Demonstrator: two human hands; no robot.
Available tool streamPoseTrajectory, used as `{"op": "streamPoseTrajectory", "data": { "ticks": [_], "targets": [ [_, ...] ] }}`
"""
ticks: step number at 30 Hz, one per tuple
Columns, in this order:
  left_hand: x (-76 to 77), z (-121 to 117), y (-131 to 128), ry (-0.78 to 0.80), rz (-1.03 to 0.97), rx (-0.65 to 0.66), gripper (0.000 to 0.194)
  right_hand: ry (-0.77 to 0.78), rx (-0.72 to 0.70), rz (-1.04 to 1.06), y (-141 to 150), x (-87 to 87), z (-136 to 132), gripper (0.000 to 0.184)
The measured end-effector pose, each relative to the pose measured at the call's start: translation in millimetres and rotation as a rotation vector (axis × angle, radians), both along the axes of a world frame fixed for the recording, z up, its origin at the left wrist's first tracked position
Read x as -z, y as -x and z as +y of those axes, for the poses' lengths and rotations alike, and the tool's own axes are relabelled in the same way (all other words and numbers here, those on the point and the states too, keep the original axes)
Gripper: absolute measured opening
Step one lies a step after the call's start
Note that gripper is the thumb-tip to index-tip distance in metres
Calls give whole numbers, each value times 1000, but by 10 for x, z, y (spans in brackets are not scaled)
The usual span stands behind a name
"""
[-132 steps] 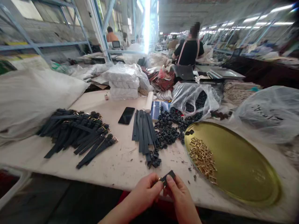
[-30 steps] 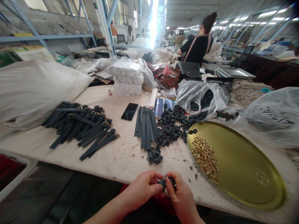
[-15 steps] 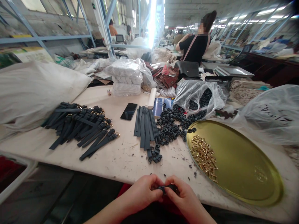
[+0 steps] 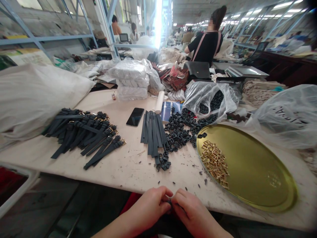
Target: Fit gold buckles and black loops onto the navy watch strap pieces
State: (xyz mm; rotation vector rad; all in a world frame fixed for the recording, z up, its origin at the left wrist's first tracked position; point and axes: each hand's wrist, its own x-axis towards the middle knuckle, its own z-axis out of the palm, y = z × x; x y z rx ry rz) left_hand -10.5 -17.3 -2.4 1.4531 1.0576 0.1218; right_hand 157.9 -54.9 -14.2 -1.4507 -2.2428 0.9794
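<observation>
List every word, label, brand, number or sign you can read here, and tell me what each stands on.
Nothing can be read with certainty.
Clear plastic bag, at right: black handwritten characters, too distorted to quote.
Blue booklet, behind the dark strips: pale print, too small to read.
Gold-coloured tray: a faint patch near its right end; I cannot tell whether it is lettering.

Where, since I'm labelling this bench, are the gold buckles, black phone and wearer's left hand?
Gold buckles (image 4: 215,162), head view: middle of the heap.
Black phone (image 4: 135,117), head view: middle of the screen.
Left hand (image 4: 157,202), head view: back of the hand.
</observation>
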Motion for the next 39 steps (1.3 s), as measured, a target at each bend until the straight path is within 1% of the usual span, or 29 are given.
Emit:
{"op": "streamPoseTrajectory", "data": {
  "ticks": [2, 4, 5, 8, 9, 11, 13, 14, 19, 21, 25, 27, 29, 31, 34, 36, 39],
  "targets": [
    [17, -17, -3, -27, 19, 16, 30, 3, -36, -39, -1, -5, 3, 23],
    [16, -20, 0, -34, 15, 8, 30, 43, -20, 28, -7, 23, -1, 19],
    [5, -13, 7, -27, 1, -8, 32, 78, 30, 96, -11, 46, -7, 17],
    [-67, 44, 54, -32, 4, -51, 41, 172, 250, 283, -12, 124, -35, 10],
    [-94, 68, 74, -56, 47, -31, 38, 180, 302, 311, -7, 145, -46, 11],
    [-135, 107, 103, -95, 172, 60, 25, 172, 337, 333, 4, 173, -61, 14],
    [-149, 121, 104, -92, 255, 137, 23, 150, 326, 331, 12, 179, -67, 15],
    [-148, 120, 93, -81, 265, 146, 24, 137, 305, 325, 13, 175, -67, 15],
    [-149, 84, 22, -83, 216, 115, 20, 56, 177, 254, 3, 127, -54, 19],
    [-175, 85, 27, -76, 206, 108, 19, 51, 177, 231, 4, 112, -49, 18],
    [-230, 106, 71, -70, 205, 114, 22, 98, 216, 223, 12, 81, -39, 12],
    [-239, 108, 79, -65, 214, 116, 23, 97, 221, 200, 15, 55, -40, 10],
    [-236, 98, 68, -59, 225, 117, 22, 67, 194, 169, 17, 28, -46, 13],
    [-226, 76, 45, -41, 230, 123, 22, 14, 136, 131, 17, 11, -51, 18],
    [-221, 47, 12, -41, 251, 124, 23, -34, 63, 68, 13, 23, -48, 23],
    [-233, 49, 5, -111, 280, 136, 24, 7, 94, 87, 9, 50, -42, 20],
    [-270, 86, 21, -244, 305, 179, 21, 99, 207, 203, 7, 78, -37, 11]
  ]
}}
